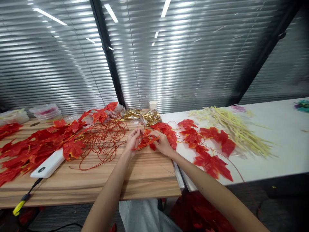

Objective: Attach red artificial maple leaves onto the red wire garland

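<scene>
Here, the left hand [133, 140] pinches red cord [141, 125] and the right hand [162, 141] pinches a red leaf [147, 140], held between them above the wooden table [149, 180]. Bare wood lies open from the hands to the table's near edge; tangled cord [103, 141] borders them left, leaves [193, 137] right.
</scene>
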### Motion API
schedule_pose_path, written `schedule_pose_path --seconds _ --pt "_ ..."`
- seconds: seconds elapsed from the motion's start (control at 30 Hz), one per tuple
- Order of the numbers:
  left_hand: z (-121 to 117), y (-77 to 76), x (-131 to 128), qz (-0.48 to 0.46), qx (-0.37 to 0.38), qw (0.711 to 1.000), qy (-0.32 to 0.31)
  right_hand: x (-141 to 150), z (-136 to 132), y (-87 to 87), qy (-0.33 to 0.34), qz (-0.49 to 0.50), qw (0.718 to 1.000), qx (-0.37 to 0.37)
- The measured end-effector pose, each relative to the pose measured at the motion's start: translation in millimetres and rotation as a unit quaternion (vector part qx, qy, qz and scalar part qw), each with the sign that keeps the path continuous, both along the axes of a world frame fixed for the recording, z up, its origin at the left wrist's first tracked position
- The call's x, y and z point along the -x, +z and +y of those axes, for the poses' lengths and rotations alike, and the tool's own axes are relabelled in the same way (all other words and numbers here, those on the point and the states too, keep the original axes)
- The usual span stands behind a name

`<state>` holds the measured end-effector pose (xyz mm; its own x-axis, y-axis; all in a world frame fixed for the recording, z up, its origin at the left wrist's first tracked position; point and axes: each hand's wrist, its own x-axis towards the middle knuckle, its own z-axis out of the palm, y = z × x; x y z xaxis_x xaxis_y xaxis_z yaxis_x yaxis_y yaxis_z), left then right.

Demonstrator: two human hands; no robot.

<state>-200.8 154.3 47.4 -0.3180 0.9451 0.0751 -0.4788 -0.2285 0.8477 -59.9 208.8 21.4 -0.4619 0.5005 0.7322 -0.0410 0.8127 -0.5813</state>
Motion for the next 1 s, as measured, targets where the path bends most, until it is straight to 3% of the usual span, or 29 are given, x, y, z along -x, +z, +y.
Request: schedule_pose_path --seconds 0.37,0.77,1.0 --pt "-2.0 6.2 4.3 -0.060 -0.021 0.998 0.000 -3.0 -3.6 3.1 0.024 -0.009 1.000 -0.004" --pt "-3.8 6.8 7.6 -0.069 -0.062 0.996 -0.004 -2.8 -3.1 2.3 0.000 -0.016 1.000 -0.014" --pt "-7.1 14.5 6.2 -0.073 -0.046 0.996 0.003 -3.0 -2.1 0.8 -0.008 -0.006 1.000 -0.026"
